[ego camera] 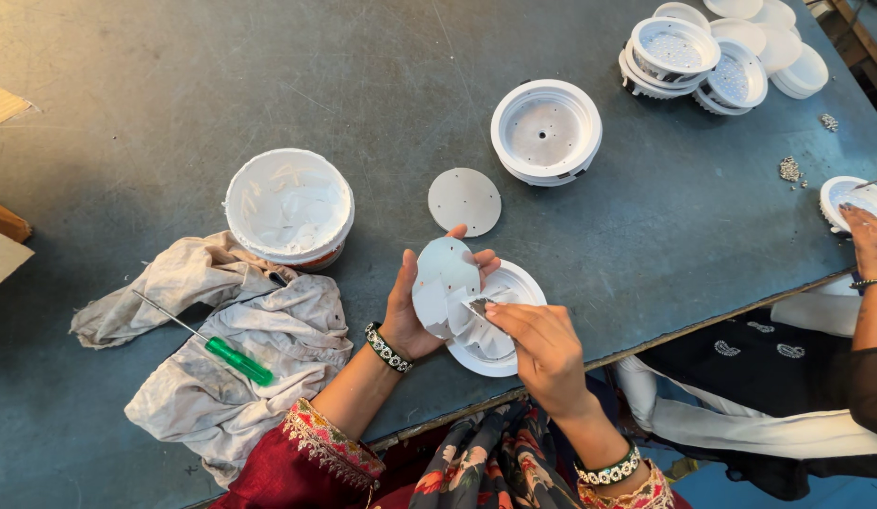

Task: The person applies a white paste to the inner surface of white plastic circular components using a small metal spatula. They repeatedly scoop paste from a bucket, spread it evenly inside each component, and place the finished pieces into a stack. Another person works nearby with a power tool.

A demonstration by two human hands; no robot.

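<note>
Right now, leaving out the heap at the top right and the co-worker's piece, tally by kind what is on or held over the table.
Flat round discs: 2
White round housings: 2
Tub of white paste: 1
Green-handled screwdriver: 1
Rag: 1
Total: 7

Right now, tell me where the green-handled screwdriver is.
In the head view the green-handled screwdriver lies on the crumpled cloth at lower left, below the white tub of paste and left of the left hand.
</note>
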